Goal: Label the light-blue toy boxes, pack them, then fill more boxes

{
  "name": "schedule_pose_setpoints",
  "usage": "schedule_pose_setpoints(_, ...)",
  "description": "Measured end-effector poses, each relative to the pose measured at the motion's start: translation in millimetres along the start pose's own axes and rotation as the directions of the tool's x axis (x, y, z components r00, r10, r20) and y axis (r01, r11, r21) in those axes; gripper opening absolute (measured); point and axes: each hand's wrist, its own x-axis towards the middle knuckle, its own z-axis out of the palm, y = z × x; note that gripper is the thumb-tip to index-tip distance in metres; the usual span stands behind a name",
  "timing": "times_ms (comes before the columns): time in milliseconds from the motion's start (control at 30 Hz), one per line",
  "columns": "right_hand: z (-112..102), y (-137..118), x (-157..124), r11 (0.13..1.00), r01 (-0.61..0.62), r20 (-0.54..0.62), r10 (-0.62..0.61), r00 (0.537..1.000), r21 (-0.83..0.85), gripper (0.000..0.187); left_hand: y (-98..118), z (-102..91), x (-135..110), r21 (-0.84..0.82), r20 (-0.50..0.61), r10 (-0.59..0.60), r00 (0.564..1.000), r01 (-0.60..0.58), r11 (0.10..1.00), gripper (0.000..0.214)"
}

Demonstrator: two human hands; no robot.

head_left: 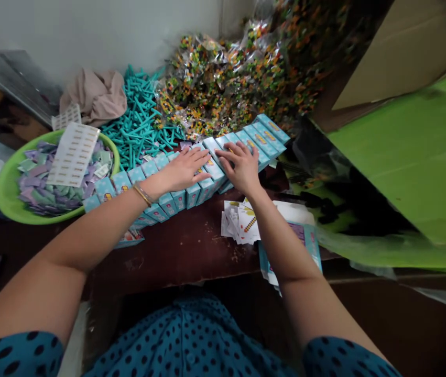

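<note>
A long row of small light-blue boxes runs diagonally over the dark red table. My left hand lies flat on top of the boxes near the row's middle, fingers stretched toward the right. Just right of it, my right hand rests on the box tops with its fingers spread. Both hands touch the boxes, and neither is wrapped round one. Below my right hand sits a loose stack of white printed cards. Flattened blue box blanks lie partly under my right forearm.
A green basin of purple and green packets, with a sticker sheet on top, stands left. Behind the row are teal sticks, clear bags of colourful small parts and a beige cloth. A large green-and-brown carton is right.
</note>
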Motion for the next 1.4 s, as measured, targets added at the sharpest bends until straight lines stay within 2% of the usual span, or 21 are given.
schedule_pose_setpoints(333, 8, 7, 1, 0.998, 0.004, -0.017, -0.003, 1.0, 0.059, 0.035, -4, 1.5, 2, -0.106, -0.036, 0.036, 0.999, -0.04, 0.994, 0.063)
schedule_pose_setpoints(600, 9, 2, 5, 0.996, -0.042, -0.01, 0.043, 0.999, 0.075, 0.033, 1, -6.3, -6, -0.107, -0.039, 0.013, 0.999, -0.017, 0.994, 0.06)
schedule_pose_setpoints(833, 17, -4, 6, 0.987, -0.088, -0.077, 0.099, 0.992, 0.138, 0.03, 3, -6.3, -7, -0.084, -0.055, 0.006, 0.998, -0.01, 0.996, 0.064)
schedule_pose_setpoints(967, 12, -11, 5, 0.986, -0.107, -0.087, 0.119, 0.989, 0.128, 0.038, 5, -6.4, -7, -0.066, -0.051, -0.005, 0.999, 0.002, 0.998, 0.064)
schedule_pose_setpoints(1067, 5, -15, 3, 0.996, -0.062, -0.068, 0.067, 0.995, 0.071, 0.041, 5, -5.3, -6, -0.072, -0.065, 0.007, 0.998, -0.011, 0.997, 0.063)
schedule_pose_setpoints(1200, 2, -15, 4, 0.999, 0.042, 0.006, -0.042, 0.999, 0.008, 0.033, 4, -4.9, -5, -0.09, -0.057, 0.009, 0.998, -0.014, 0.996, 0.065)
schedule_pose_setpoints(1400, 8, -10, 3, 0.999, 0.039, 0.014, -0.039, 0.999, 0.015, 0.03, 5, -6.2, -6, -0.087, -0.048, 0.0, 0.999, -0.004, 0.996, 0.064)
